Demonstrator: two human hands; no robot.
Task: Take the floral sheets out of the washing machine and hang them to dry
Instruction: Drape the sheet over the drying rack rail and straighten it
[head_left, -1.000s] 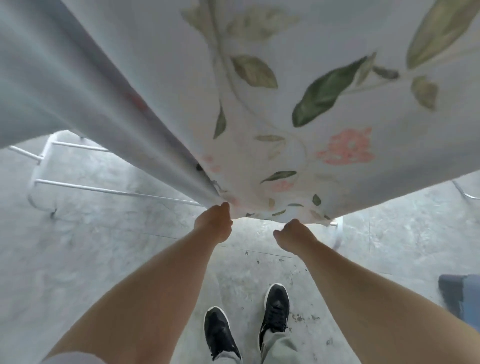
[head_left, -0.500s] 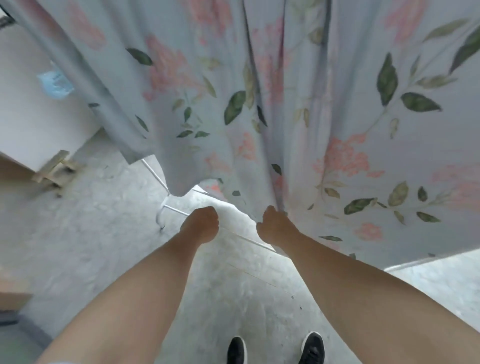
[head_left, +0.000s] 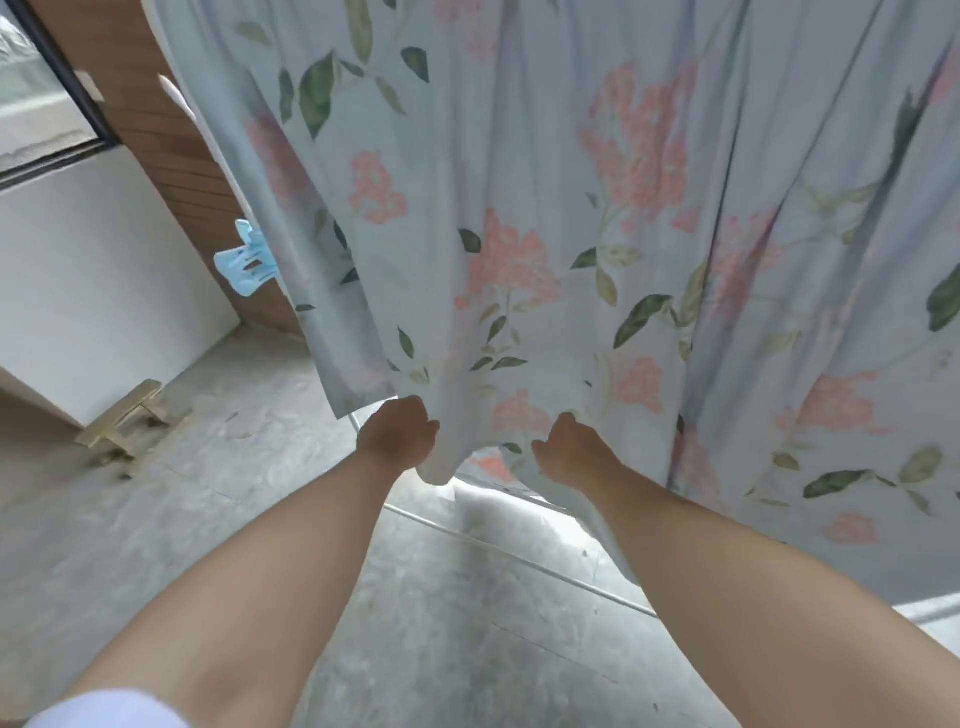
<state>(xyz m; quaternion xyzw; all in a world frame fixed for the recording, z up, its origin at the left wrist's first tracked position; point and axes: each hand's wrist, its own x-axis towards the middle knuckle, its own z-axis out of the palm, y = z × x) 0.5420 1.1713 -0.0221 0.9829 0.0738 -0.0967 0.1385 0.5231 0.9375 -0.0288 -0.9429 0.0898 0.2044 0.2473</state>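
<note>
A pale blue floral sheet (head_left: 597, 208) with pink blossoms and green leaves hangs down in front of me in long folds, filling most of the head view. My left hand (head_left: 397, 434) is closed on the sheet's lower hem near its left edge. My right hand (head_left: 571, 452) grips the same hem a short way to the right, and a small fold of cloth sags between the two hands. What the sheet hangs from is out of view. The washing machine is not visible.
A blue clothes peg (head_left: 247, 267) shows at the sheet's left edge. Behind it are a wooden panel (head_left: 171, 140) and a white wall (head_left: 93, 270) with a window above. A small brass stand (head_left: 127, 421) sits on the concrete floor (head_left: 441, 623). White rack bars (head_left: 514, 551) run below the sheet.
The view has tilted up from my shoes to the hanging sheet, which now falls in vertical folds. Both hands stay closed on the lower hem and have moved slightly apart.
</note>
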